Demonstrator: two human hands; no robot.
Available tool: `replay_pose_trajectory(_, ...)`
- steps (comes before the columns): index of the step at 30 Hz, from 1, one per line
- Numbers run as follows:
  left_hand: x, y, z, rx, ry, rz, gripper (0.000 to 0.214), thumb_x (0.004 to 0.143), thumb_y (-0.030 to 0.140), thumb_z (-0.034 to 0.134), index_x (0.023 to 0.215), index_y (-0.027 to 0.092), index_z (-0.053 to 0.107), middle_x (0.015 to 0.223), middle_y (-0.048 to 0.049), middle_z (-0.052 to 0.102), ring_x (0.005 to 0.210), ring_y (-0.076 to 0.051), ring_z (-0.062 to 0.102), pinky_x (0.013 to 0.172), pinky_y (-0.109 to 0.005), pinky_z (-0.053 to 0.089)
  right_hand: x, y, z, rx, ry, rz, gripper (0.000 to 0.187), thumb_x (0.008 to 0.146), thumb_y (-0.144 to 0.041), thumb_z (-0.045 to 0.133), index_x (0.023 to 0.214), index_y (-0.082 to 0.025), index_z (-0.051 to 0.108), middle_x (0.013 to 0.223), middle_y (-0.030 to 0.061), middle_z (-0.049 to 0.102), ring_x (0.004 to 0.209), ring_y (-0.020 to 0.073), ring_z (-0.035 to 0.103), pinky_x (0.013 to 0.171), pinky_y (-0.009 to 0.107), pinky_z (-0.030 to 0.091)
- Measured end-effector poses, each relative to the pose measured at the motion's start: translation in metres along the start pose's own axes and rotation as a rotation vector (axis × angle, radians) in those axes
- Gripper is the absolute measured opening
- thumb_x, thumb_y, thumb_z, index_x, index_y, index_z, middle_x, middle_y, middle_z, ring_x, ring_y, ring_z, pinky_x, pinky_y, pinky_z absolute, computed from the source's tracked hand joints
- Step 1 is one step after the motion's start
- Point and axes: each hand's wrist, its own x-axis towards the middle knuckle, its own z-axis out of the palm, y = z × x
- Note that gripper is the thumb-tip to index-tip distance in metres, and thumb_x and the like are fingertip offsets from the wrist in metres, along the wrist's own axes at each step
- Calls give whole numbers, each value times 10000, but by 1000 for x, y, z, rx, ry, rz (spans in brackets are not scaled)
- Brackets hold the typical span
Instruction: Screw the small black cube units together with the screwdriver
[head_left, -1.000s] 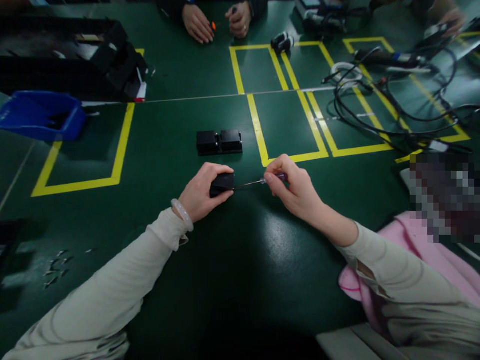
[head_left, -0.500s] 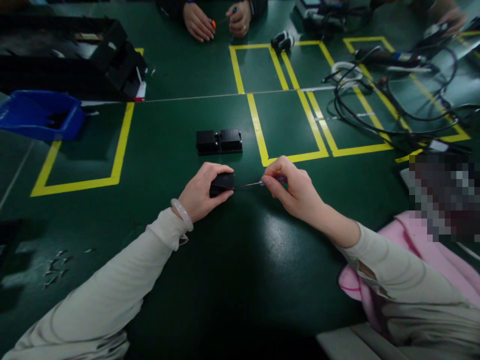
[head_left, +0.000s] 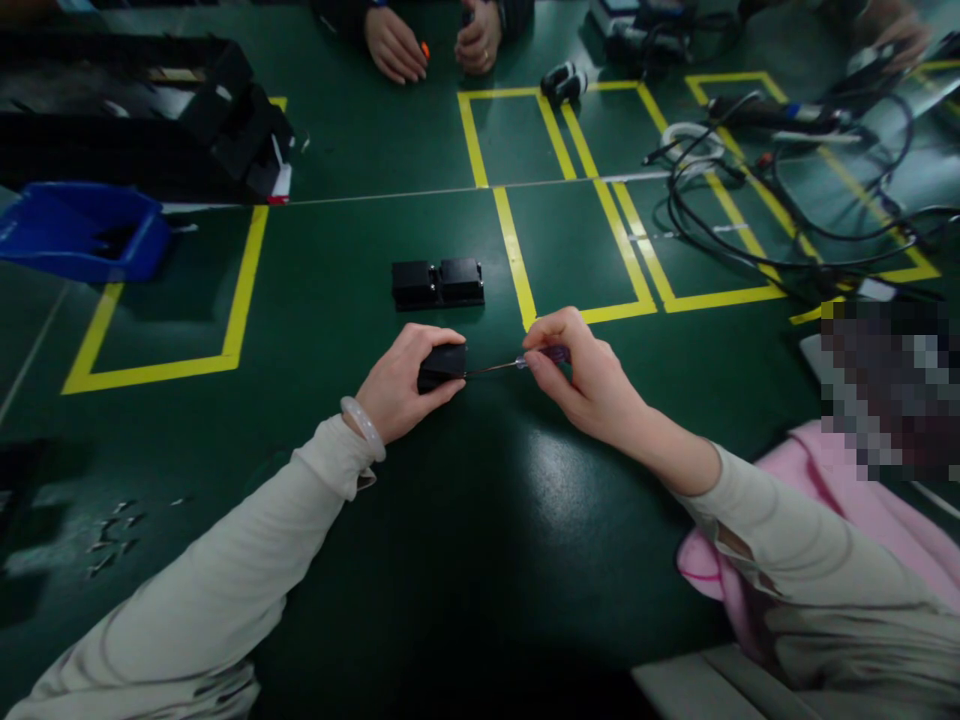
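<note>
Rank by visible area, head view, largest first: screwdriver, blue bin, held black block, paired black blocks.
Blue bin
Paired black blocks
Held black block, partly hidden by the left hand
Screwdriver, partly hidden by the right hand

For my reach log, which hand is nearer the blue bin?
Left: in view, the left hand is below-right of the blue bin; the right hand is farther right.
</note>
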Motion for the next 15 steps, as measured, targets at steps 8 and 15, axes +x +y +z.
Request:
replay_pose_trajectory(8,0,0,0,-3,3,-11,390,887,310,640,1251,221,531,1220,-70,590,1158,-253,579,1025,-448,487,0,0,0,-15,-20,22,36,969,-250,523,964,-215,519,809,-10,615,667,96,600,615,218,460)
replay_pose_trajectory(15,0,-1,0,-1,9,6,389,892,298,647,1256,219,532,1214,-66,587,1145,-244,581,1013,-430,492,1,0,0,-30,-20,3,37,975,-248,523,978,-212,530,808,-14,620,658,86,588,620,211,457)
